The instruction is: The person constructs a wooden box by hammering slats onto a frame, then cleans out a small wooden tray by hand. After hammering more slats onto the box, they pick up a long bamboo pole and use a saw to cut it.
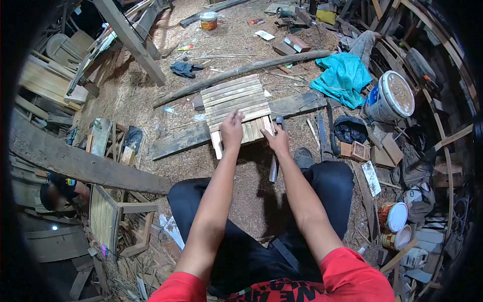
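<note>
A slatted wooden panel [234,96], made of narrow pale strips fixed side by side, rests tilted across a weathered plank [183,142] in front of my knees. Over its near slats is my left hand [231,133], open, with fingers loosely bent and slightly apart; I see nothing held in it. My right hand [277,141] grips the panel's near right corner, thumb on top. A hammer [273,172] is beside that hand, its middle partly hidden by it. Below the last dark slat, lighter wood pieces of the panel's frame show.
A long pole [241,74] lies beyond the panel. On the right are a teal cloth [343,79], a large bucket [390,95], a saw-like blade [322,133] and paint cans [393,215]. A timber beam [90,163] crosses at left; another person [63,191] is behind it. Wood shavings cover the floor.
</note>
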